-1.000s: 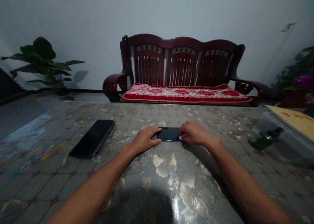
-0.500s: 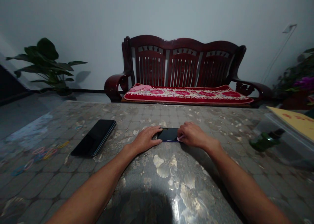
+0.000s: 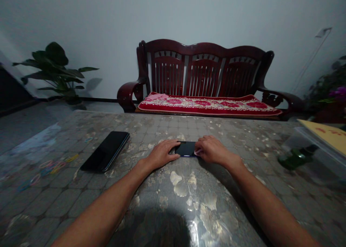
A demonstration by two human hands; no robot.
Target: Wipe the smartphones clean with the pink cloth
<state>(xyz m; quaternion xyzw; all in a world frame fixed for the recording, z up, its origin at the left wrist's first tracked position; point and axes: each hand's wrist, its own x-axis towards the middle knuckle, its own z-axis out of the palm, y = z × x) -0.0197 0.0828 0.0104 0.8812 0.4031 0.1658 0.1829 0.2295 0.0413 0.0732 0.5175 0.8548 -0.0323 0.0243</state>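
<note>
A dark smartphone (image 3: 186, 150) lies flat on the table, its long side running left to right. My left hand (image 3: 163, 152) grips its left end, thumb at the near edge and fingers at the far edge. At the other end, my right hand (image 3: 210, 148) is closed on a small pale pink cloth (image 3: 198, 153), pressed against the glass. Most of the cloth is hidden under the fingers. Left of my left forearm lies a larger black device, like a tablet or a thick phone (image 3: 106, 151).
Several coloured rubber bands (image 3: 54, 166) lie at the left. A green bottle (image 3: 294, 158) and a clear plastic box (image 3: 323, 167) with a yellow booklet (image 3: 325, 135) on it are at the right. Behind the patterned table (image 3: 173, 203) stands a wooden bench (image 3: 205, 74).
The whole view has shifted slightly. My right hand with the cloth has moved a little leftward along the phone; my left hand keeps its grip.
</note>
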